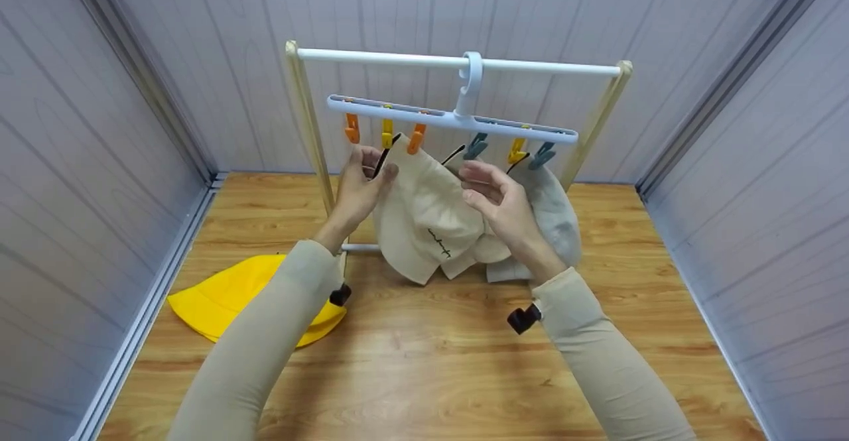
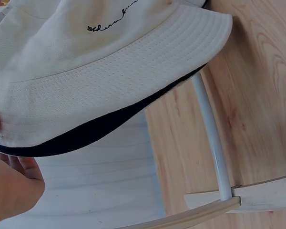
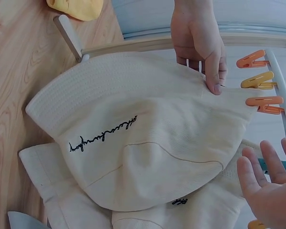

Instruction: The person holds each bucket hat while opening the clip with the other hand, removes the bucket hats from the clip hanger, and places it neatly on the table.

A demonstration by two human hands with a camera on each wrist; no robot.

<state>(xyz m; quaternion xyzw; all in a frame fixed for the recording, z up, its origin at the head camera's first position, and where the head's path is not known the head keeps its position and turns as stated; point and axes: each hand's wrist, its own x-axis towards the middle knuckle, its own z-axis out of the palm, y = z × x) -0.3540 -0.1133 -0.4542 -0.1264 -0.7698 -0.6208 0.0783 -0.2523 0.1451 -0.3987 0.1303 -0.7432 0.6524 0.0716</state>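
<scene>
A cream bucket hat with black script lettering and a dark lining hangs by its brim from an orange clip. My left hand pinches the brim's left edge, thumb in front and fingers behind, as the right wrist view shows. In the left wrist view, the hat's brim stretches away from that hand. My right hand, fingers spread and loosely bent, is beside the hat's right side. Behind it hangs a second cream hat, and at right a pale grey hat.
A white clip hanger hooks over the white rod of a wooden-legged rack. Left of the held brim, a yellow clip and another orange clip hang. A yellow bucket hat lies on the wood surface at front left.
</scene>
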